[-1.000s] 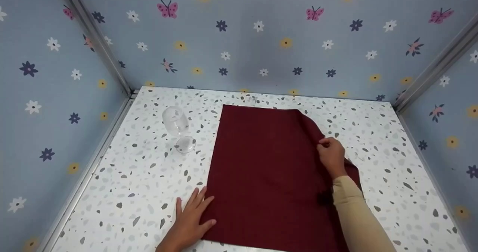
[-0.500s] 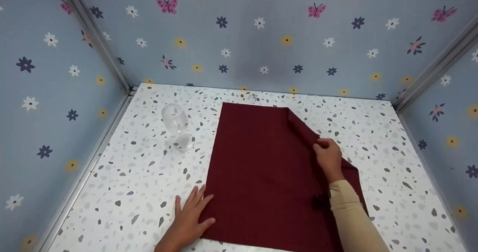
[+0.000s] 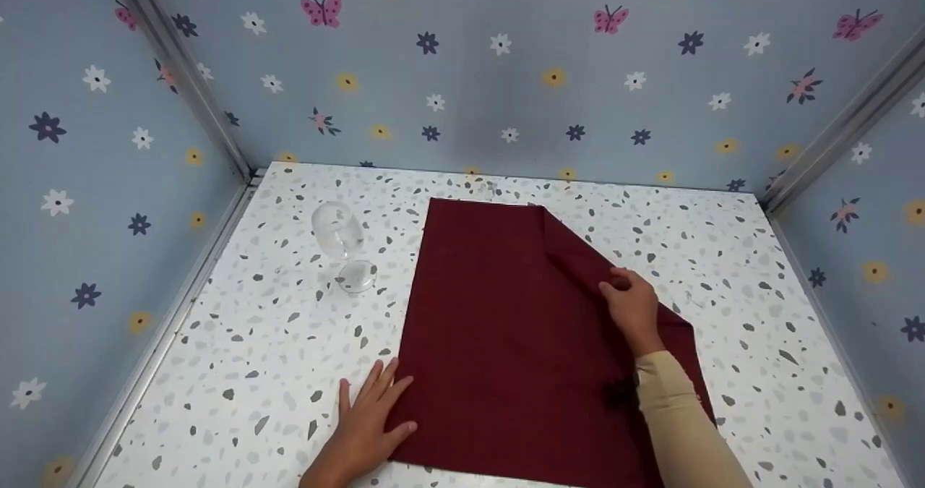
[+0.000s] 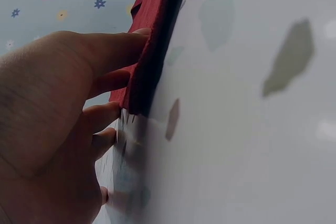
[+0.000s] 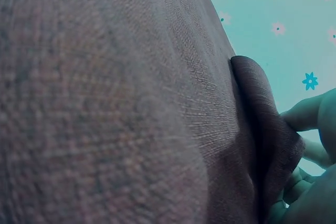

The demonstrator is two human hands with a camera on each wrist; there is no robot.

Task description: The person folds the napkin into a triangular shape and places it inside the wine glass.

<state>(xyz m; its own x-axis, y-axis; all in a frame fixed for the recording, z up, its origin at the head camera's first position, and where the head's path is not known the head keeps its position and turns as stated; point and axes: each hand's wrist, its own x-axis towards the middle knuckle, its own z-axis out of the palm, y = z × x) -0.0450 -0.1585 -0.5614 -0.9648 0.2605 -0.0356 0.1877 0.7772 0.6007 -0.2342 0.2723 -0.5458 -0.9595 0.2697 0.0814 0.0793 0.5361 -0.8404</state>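
Observation:
A dark maroon cloth (image 3: 491, 329) lies spread on the speckled tabletop, its far right corner turned over along a slanting edge. My right hand (image 3: 633, 307) pinches this folded edge between thumb and fingers; in the right wrist view the cloth (image 5: 131, 103) bulges close to the camera and the fingertips (image 5: 302, 116) grip its rolled edge. At the near left corner my left hand (image 3: 365, 426) rests with spread fingers, thumb and some fingertips on the cloth's left edge. The left wrist view has the thumb (image 4: 121, 48) on the cloth's edge (image 4: 149, 45).
A clear stemmed glass (image 3: 337, 231) lies on its side left of the cloth, its round foot (image 3: 357, 276) toward me. Blue flowered panels (image 3: 506, 76) wall the speckled table (image 3: 253, 314) at the back and both sides, with metal strips at the corners.
My right hand has drawn the cloth's right edge slightly left and toward me, so the far right corner folds over more and slants. The left hand stays in place.

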